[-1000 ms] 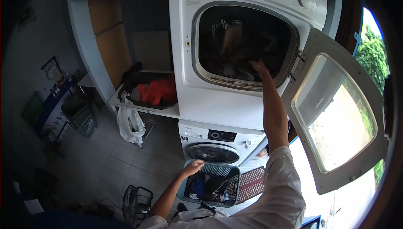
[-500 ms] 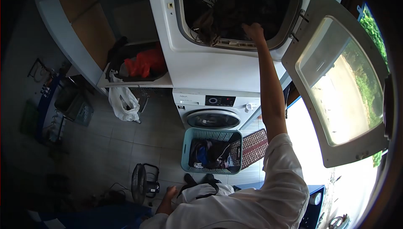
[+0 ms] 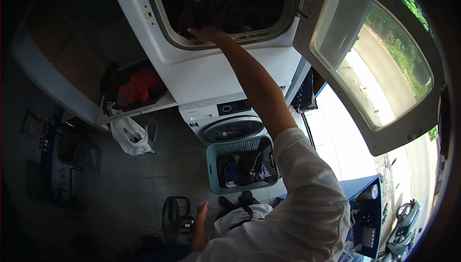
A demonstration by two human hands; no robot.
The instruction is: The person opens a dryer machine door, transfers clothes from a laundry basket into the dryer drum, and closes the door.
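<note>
This is a home laundry corner: a white dryer (image 3: pixel 211 65) with its round door (image 3: pixel 370 60) swung open sits stacked on a front-loading washer (image 3: pixel 225 123). A teal laundry basket (image 3: pixel 242 163) of clothes stands on the grey tiled floor (image 3: pixel 125 185), near a floor fan (image 3: pixel 175 214), with a side shelf (image 3: pixel 137 111) heaped with garments.

At the top of the frame, the dryer (image 3: pixel 211 65) sits on the washing machine (image 3: pixel 225 123), its door (image 3: pixel 370 60) swung open to the upper right. The laundry basket (image 3: pixel 242 166) stands on the floor below the washer at centre, with clothes (image 3: pixel 240 168) in it. At lower centre is a fan (image 3: pixel 175 219), and a plastic bag (image 3: pixel 127 135) hangs at centre left.
</note>
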